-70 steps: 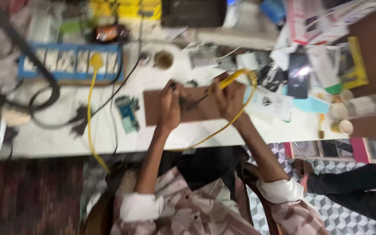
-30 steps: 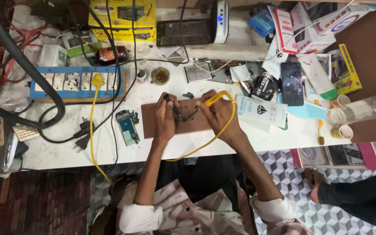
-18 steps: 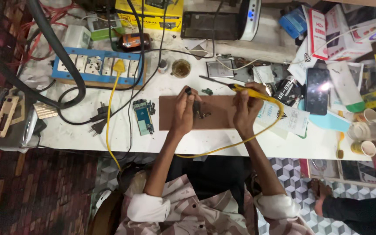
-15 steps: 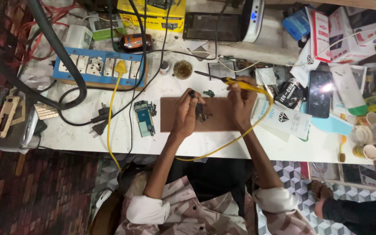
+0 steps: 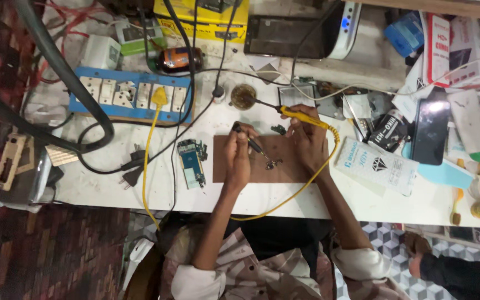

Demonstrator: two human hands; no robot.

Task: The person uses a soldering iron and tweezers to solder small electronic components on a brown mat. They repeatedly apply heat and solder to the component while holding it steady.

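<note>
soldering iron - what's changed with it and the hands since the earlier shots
The right hand has swung the yellow soldering iron off the brown mat, up and left, so its tip now reaches the small round tin. The left hand still holds the dark tweezers over the small part on the mat. The green circuit board stayed put.

The yellow-handled soldering iron (image 5: 304, 116) lies slanted in the right hand's grip, its dark metal tip reaching up and left to a small round tin of brownish flux (image 5: 243, 96), while its yellow cord loops down off the table edge. A slim dark pair of tweezers (image 5: 249, 140), held in the left hand, points down and right toward a tiny metal component (image 5: 272, 164). That component sits on a brown rectangular work board (image 5: 284, 166) lying flat on the white table.
</note>
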